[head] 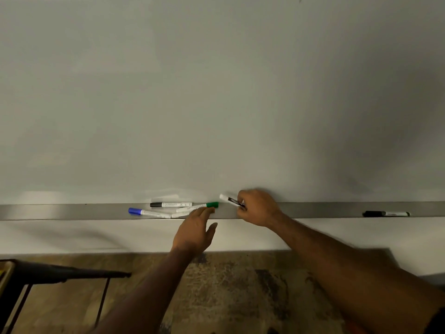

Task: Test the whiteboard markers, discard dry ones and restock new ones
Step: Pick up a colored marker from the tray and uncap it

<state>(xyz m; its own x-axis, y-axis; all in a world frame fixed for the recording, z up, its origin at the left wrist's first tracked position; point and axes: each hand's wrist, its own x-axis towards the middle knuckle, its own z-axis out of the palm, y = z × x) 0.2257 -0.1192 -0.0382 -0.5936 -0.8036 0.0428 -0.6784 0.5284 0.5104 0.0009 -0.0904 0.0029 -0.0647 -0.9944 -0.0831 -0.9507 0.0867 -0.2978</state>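
The right hand (258,208) pinches a white marker (228,200) by one end, its barrel angled up off the tray (72,211) toward the whiteboard (216,92), probably lifted for testing. The left hand (195,232) reaches with fingers spread, gripping nothing, its fingertips touching the green marker (199,206), likely next. Blue (147,212) and black (169,204) markers lie beside it in the matte metal channel that stops these smooth round barrels rolling. A spare marker (386,214) sits well apart; its cap looks dark.

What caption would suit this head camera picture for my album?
At a blank whiteboard, the right hand holds a marker while the left hand reaches toward the green-capped marker.
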